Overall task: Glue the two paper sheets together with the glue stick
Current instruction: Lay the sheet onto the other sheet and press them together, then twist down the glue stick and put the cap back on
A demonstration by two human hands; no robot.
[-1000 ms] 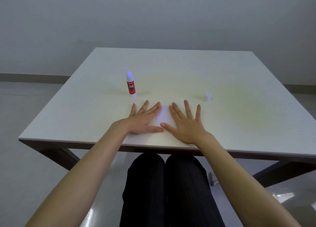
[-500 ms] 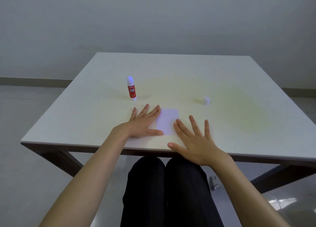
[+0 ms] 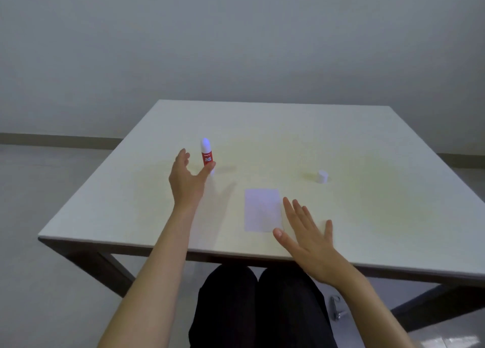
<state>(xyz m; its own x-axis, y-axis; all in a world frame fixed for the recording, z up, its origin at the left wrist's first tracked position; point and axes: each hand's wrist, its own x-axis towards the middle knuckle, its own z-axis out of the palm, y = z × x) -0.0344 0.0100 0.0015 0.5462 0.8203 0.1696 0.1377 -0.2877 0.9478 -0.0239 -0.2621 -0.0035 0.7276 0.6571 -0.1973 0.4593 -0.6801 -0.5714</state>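
Head view: the white table (image 3: pixel 341 143) fills the middle of the frame. At lower centre lies the paper (image 3: pixel 262 210), flat; only one rectangle shows, so whether it is two sheets stacked I cannot tell. It looks thin and floppy. The right hand (image 3: pixel 308 240) hovers beside it, fingers spread. Left of centre the left hand (image 3: pixel 185 181) is spread around the upright glue stick (image 3: pixel 207 156), not yet closed; light, rigid, best taken mid-barrel. The small cap (image 3: pixel 322 176) stands centre right. No containers are visible.

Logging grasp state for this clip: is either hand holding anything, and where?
Nothing held. Left hand is open around the upright glue stick, not closed; right hand is open beside the paper.
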